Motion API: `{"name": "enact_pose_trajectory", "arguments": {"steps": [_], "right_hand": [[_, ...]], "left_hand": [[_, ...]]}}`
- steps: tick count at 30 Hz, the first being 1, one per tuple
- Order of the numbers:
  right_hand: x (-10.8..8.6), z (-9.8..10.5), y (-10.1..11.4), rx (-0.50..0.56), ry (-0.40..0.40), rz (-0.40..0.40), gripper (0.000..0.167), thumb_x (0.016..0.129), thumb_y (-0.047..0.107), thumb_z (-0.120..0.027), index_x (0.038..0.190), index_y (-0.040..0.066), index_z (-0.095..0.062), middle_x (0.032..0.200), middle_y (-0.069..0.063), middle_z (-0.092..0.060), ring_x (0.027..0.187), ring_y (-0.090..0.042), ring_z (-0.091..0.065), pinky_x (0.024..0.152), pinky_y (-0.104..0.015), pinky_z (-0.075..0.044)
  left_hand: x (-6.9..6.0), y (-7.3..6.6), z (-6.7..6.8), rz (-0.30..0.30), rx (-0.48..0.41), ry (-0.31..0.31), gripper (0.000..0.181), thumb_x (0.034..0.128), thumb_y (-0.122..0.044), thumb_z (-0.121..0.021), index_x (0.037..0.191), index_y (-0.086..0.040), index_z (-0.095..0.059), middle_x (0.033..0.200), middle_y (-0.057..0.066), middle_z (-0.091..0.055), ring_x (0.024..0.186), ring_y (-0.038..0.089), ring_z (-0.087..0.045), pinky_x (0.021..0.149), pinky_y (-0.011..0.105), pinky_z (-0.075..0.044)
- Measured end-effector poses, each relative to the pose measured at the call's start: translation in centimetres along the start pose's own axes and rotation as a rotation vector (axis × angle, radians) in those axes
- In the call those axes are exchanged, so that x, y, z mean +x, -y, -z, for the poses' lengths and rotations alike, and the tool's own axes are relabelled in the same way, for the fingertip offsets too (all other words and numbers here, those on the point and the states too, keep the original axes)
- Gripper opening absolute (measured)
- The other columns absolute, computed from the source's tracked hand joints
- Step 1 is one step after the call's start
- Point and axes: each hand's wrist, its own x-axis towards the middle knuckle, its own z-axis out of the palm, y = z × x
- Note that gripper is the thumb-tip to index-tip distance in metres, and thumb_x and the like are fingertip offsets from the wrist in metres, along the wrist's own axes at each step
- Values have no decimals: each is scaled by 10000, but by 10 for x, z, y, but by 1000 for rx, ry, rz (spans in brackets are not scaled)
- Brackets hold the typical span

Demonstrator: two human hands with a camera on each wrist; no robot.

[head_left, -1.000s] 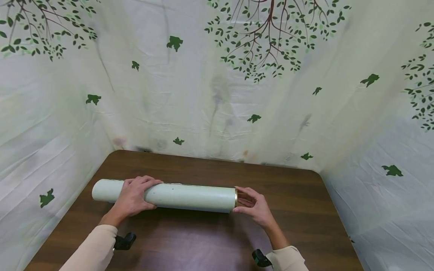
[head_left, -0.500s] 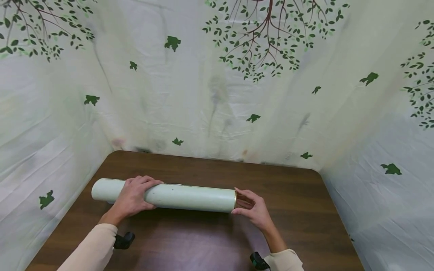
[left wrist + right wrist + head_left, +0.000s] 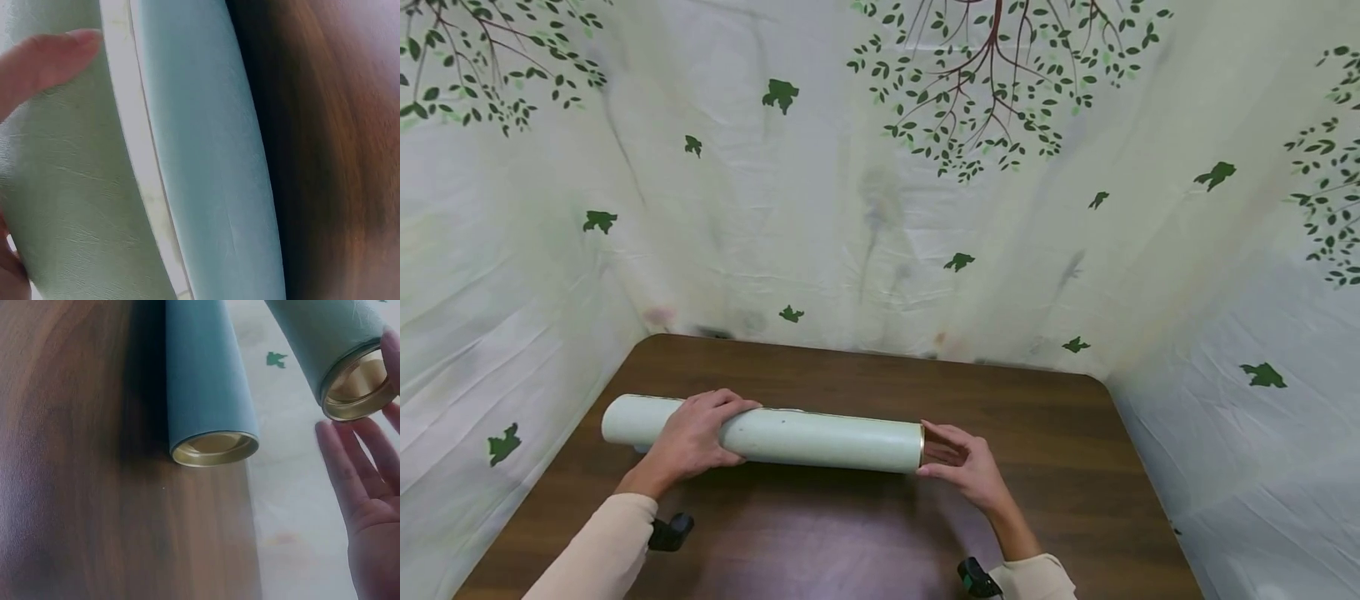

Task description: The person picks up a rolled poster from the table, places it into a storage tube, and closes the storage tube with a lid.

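Note:
My left hand (image 3: pixel 700 429) grips a long pale green tube (image 3: pixel 835 439) from above, left of its middle. A thumb (image 3: pixel 59 59) lies along the green surface in the left wrist view. At the tube's right end, my right hand (image 3: pixel 966 467) spreads its fingers and thumb around the gold-coloured metal rim (image 3: pixel 356 409); the fingers are fairly straight and at least seem to touch it. A second tube, blue (image 3: pixel 206 381), with a similar gold end, lies on the table beside the green one in the right wrist view. From the head it is almost wholly hidden beneath the green tube.
Under everything is a dark brown wooden table (image 3: pixel 1060 450) with rounded far corners. White fabric (image 3: pixel 820 208) printed with leaves and branches hangs behind it and on both sides. A black wrist device (image 3: pixel 672 532) sits on the left sleeve, another (image 3: pixel 977 575) on the right.
The green tube's right end has dipped slightly, and the right hand has come down a little with it. My left hand keeps its hold in nearly the same place.

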Motion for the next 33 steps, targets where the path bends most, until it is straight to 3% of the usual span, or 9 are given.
{"name": "enact_pose_trajectory", "arguments": {"steps": [5, 12, 19, 23, 28, 33], "right_hand": [[-3, 1, 0, 1, -24, 1, 648, 754, -19, -774, 1312, -160, -476, 1217, -281, -553, 1052, -254, -651, 848, -457, -503], [-3, 1, -2, -7, -44, 49, 624, 743, -57, -767, 1291, -169, -490, 1158, -160, -588, 1064, -178, -640, 835, -332, -524], [0, 0, -1, -1, -16, 121, 637, 759, -53, -754, 1281, -231, -434, 1146, -288, -542, 1099, -115, -597, 854, -326, -510], [2, -1, -1, 10, 0, 121, 641, 761, -38, -758, 1292, -210, -444, 1161, -300, -536, 1111, -109, -595, 863, -319, -505], [0, -3, -5, 1, 13, 131, 639, 765, -50, -748, 1321, -162, -453, 1173, -230, -551, 1137, -112, -589, 869, -310, -499], [-1, -4, -7, 22, 21, 191, 636, 785, -50, -728, 1307, -216, -405, 1188, -117, -545, 1123, -163, -604, 839, -331, -517]], "left_hand": [[4, -3, -1, 3, -6, 29, 691, 535, -248, -927, 1170, -136, -681, 1000, -5, -594, 900, 250, -602, 853, 516, -427], [2, -6, -5, -3, -30, 21, 712, 544, -188, -922, 1209, -105, -681, 994, -6, -572, 893, 225, -595, 872, 507, -396], [-3, -6, -9, 13, -75, 14, 733, 535, -182, -934, 1219, -116, -680, 991, -25, -562, 897, 238, -575, 835, 493, -430], [-4, -5, -10, 2, -71, -5, 734, 523, -173, -934, 1210, -111, -685, 984, -18, -564, 884, 233, -579, 826, 493, -432], [-6, -4, -11, -14, -59, -22, 734, 507, -164, -934, 1198, -105, -691, 978, -14, -566, 874, 227, -589, 840, 509, -422], [-5, -4, -14, -25, -46, -52, 741, 487, -171, -941, 1185, -112, -700, 969, -16, -567, 877, 230, -588, 829, 505, -422]]}}
